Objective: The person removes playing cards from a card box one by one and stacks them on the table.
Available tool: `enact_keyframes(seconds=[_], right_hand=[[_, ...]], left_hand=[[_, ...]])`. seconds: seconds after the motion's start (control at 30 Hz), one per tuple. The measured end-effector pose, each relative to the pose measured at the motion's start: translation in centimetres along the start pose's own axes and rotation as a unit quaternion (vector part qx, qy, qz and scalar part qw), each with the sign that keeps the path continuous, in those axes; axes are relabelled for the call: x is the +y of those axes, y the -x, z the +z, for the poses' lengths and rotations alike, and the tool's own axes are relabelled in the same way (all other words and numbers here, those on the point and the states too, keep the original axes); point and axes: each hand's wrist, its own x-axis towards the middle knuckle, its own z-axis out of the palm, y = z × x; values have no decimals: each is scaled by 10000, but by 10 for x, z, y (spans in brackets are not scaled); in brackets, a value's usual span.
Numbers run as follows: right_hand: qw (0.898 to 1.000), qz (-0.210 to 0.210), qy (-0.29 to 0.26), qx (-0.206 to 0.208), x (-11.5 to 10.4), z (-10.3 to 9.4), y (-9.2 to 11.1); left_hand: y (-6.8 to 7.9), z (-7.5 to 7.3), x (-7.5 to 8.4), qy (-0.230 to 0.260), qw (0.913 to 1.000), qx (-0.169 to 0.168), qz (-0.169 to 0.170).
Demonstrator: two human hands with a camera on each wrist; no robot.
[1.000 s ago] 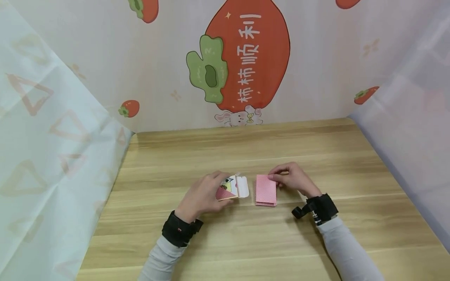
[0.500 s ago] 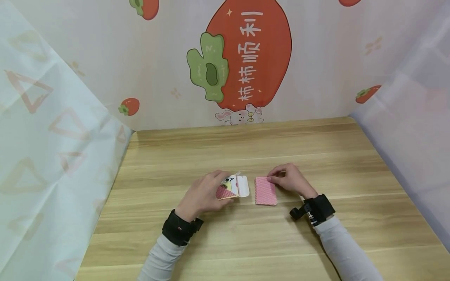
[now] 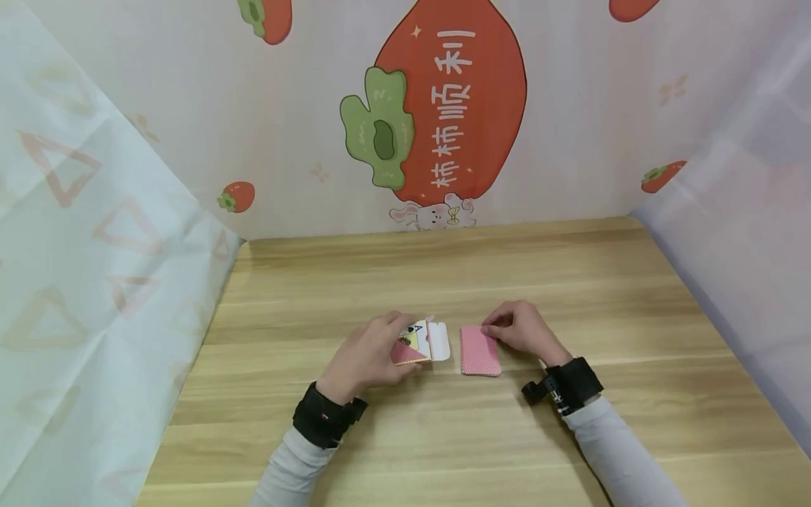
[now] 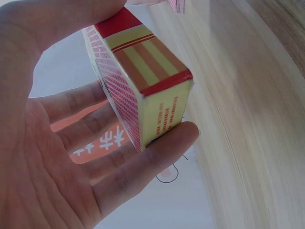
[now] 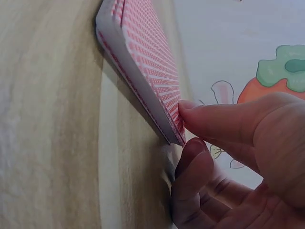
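My left hand grips a playing-card box with the thumb on one side and fingers on the other. Its white end flap stands out open to the right, and an ace is pictured on its face. The left wrist view shows the box's red-and-yellow striped side. Just right of the flap lies a deck of playing cards, pink patterned backs up. At its upper right corner, my right hand pinches the deck between thumb and fingers. Seen from the right wrist, the deck's edges look nearly even.
Both hands work over a wood-grain table. A white cloth backdrop with a big printed persimmon rises behind it. Pale sheets hang along the left and right sides. Each wrist wears a black camera strap.
The top cards, earlier offset from those beneath, now sit evenly on the deck. My right hand has shifted slightly with them. My left hand keeps holding the box in place.
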Motion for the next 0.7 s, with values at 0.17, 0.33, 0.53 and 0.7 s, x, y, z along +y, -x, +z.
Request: enact_keyframes(seconds=[0.17,0.33,0.53,0.7], right_hand=[[9999,-104,-1,42,-2,0,2],[9980,-493,-239,319,-10,-2,6],[9884,-925,-1124,437,-38,-4,17],[9705,-966,-2210,-72,-61,6,25]], left_hand=[[1,-1,2,-65,10000,-45,-17],[1,1,4,-105,9999,-23,88],[0,3,7,-106,9995,83,274],[-1,4,7,-166,9989,158,406]])
